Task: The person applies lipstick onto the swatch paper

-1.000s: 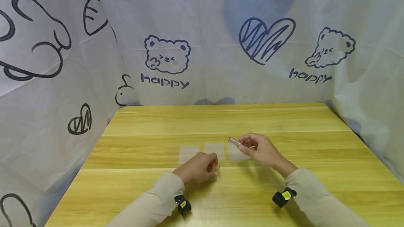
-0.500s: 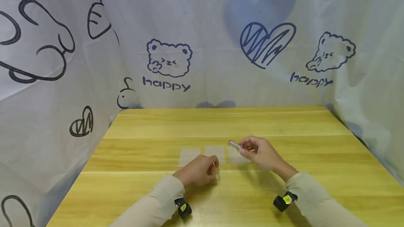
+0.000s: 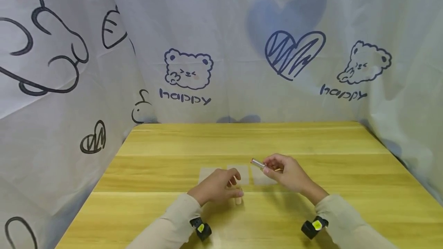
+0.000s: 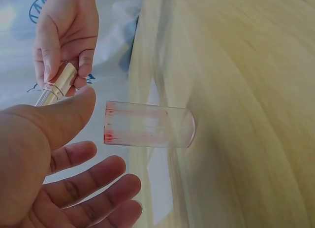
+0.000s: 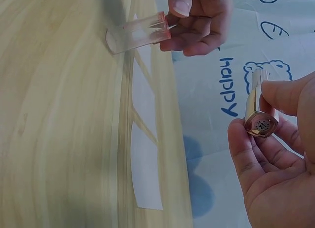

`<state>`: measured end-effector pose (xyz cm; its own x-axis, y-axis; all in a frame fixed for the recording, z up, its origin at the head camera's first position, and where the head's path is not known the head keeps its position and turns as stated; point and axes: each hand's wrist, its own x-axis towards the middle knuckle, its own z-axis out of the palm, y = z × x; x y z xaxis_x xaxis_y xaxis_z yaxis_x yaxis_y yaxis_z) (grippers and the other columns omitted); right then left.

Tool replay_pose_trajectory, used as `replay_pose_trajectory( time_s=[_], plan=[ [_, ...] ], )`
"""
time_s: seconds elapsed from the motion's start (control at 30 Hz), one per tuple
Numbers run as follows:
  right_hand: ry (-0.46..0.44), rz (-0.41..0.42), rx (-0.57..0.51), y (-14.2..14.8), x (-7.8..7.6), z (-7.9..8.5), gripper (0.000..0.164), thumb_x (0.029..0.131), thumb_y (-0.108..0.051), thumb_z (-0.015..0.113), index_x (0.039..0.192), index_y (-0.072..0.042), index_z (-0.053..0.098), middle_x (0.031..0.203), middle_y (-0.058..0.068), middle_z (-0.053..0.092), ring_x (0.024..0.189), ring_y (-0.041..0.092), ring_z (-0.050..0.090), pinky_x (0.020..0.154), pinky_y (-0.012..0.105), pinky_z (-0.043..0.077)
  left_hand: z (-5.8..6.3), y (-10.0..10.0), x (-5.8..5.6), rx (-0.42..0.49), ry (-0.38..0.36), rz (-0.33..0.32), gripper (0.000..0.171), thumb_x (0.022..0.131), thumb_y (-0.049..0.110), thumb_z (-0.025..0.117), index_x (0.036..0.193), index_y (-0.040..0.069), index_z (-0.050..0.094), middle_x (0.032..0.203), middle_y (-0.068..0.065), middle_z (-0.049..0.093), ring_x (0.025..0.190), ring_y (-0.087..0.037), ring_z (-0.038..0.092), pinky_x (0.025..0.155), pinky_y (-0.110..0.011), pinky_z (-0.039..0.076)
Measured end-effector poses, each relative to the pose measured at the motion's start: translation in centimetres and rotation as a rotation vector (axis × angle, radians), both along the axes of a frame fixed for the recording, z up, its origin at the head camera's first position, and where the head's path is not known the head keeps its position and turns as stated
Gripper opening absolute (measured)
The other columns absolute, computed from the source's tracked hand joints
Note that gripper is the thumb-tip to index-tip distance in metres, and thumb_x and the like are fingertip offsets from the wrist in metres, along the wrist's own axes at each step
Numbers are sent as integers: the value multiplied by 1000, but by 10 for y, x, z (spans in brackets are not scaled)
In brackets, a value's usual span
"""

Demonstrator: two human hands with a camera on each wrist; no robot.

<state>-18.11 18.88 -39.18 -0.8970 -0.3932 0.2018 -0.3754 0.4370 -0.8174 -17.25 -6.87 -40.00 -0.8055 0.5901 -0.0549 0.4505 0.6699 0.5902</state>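
Observation:
A clear lipstick cap [image 3: 238, 200] with reddish smears inside its rim stands upright on the wooden table. My left hand [image 3: 218, 185] is beside it; in the left wrist view the thumb and spread fingers are apart from the cap [image 4: 147, 124]. Further right, my right hand [image 3: 288, 171] pinches a lipstick [image 3: 257, 163] above the table, its red tip pointing left and away. The lipstick's gold base [image 5: 261, 124] faces the right wrist camera, with a small label on its end. Part of the lipstick is hidden behind the left thumb in the left wrist view.
Three pale paper squares lie in a row behind the hands: a left one [image 3: 206, 172], a middle one [image 3: 244, 173] and a right one [image 3: 261, 179]. The wooden table [image 3: 173, 141] meets a white printed curtain [image 3: 238, 87] at the back and sides.
My left hand held the cap earlier; its fingers have since opened and let go, leaving the cap standing on the table. The right hand still holds the lipstick. The head view has tilted up slightly.

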Motion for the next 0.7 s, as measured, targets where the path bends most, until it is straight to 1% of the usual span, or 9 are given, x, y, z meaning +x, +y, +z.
replay_pose_trajectory(
  time_s=[0.07,0.2,0.33,0.47,0.6,0.7],
  plan=[
    [-2,2,-4,-1,2,1,22,94,-15,67,110,-1,65,92,4,66,84,20,61,64,28,52,0,0,0,9,2,2,40,91,34,70,118,6,59,106,-8,65,96,-19,62,82,-31,52],
    [3,12,-13,-3,3,4,22,94,-14,67,111,0,64,93,5,66,84,19,62,64,28,52,2,0,-1,60,39,1,38,93,31,68,117,4,59,104,-10,65,94,-18,61,80,-31,52],
    [17,17,-15,-4,2,7,23,94,-15,66,111,1,64,94,5,66,85,19,62,65,28,52,6,2,-4,120,76,15,38,94,31,66,118,3,60,100,-7,65,89,-15,62,74,-28,53],
    [16,17,-11,-6,2,4,23,94,-16,67,111,-1,64,94,4,66,85,18,62,66,28,53,7,6,-4,196,77,49,39,95,31,65,121,3,59,99,-3,65,87,-13,62,71,-25,53],
    [18,34,-2,-9,2,3,23,93,-18,67,110,-3,65,94,2,66,85,18,62,66,29,53,6,9,-4,266,65,93,40,96,31,63,124,3,58,101,-3,66,88,-13,63,73,-26,53],
    [30,45,-4,-11,3,4,23,94,-19,67,110,-3,65,94,2,65,85,18,62,67,29,53,8,11,-4,320,58,111,40,97,31,62,126,3,58,101,-3,66,89,-14,64,75,-28,53]
  ],
)
